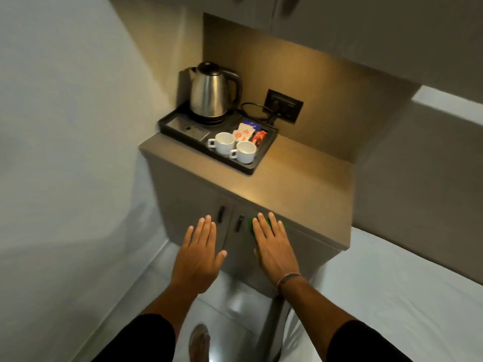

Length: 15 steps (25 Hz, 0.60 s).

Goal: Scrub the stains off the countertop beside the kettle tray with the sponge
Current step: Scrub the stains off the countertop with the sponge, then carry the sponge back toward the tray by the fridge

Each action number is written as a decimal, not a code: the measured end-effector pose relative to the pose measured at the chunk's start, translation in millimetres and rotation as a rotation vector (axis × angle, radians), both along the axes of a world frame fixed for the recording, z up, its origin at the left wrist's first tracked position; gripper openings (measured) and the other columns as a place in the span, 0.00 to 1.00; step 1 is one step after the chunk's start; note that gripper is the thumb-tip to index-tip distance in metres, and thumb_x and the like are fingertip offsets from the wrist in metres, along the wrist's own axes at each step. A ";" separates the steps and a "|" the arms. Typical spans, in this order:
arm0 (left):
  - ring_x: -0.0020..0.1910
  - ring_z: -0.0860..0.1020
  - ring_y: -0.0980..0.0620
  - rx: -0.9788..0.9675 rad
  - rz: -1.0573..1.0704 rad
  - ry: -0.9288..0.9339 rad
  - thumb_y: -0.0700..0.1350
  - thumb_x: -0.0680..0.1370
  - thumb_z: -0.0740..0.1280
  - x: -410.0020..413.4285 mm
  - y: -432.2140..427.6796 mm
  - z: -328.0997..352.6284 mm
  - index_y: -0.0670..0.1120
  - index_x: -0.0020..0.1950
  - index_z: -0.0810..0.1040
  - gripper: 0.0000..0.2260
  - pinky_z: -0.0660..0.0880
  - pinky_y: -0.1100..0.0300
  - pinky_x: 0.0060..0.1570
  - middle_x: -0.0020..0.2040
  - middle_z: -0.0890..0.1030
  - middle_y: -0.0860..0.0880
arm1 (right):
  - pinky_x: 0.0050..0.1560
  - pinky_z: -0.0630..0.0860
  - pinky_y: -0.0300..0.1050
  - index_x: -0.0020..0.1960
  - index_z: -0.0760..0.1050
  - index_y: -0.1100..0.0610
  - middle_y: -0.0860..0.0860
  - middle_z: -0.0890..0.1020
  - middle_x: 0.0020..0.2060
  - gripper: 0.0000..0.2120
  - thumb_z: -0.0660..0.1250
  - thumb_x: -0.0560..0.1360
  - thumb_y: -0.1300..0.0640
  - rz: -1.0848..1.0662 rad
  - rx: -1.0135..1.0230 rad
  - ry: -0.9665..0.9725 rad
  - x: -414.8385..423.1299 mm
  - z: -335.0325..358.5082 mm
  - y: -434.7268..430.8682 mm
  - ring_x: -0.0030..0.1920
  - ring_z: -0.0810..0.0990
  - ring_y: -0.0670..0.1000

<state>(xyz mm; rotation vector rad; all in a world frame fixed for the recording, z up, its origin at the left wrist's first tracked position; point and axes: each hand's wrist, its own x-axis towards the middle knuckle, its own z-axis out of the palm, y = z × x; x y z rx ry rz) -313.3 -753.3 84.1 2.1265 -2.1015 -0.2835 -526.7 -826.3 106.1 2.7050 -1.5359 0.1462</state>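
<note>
Sponge (253, 223), green, sits under my right hand (274, 249), only a sliver showing past the fingers; hand flat over it, fingers straight and close together, thin bracelet (288, 277) on the wrist. Can't tell if the fingers grip it or just cover it.

Left to right: plain pale wall (65, 113) runs close along the cabinet's left side, tight there. My left hand (200, 253) hangs in front of the cabinet doors (198, 212), palm down, fingers spread a little, holding nothing. Two small dark door handles sit between the hands.

Black rectangular kettle tray (257, 167) fills the countertop's back left corner, raised rim. On it: brushed steel kettle (213, 94) with black handle, two white cups (223, 143), some sachets (244, 133).

Right of the tray, countertop (300, 186) is smooth, matte tan, bare out to its right edge and front edge. Black wall socket (284, 105) on the back panel, cord plugged in. White bedding (405, 283) butts against the cabinet's right side.
</note>
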 end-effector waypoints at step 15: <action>0.84 0.56 0.40 0.179 0.810 -0.011 0.62 0.83 0.48 172.6 500.0 -32.6 0.39 0.83 0.58 0.36 0.59 0.40 0.82 0.85 0.58 0.39 | 0.75 0.65 0.65 0.78 0.66 0.62 0.60 0.72 0.76 0.38 0.78 0.73 0.59 0.675 0.237 -0.027 251.0 -52.1 391.2 0.78 0.65 0.67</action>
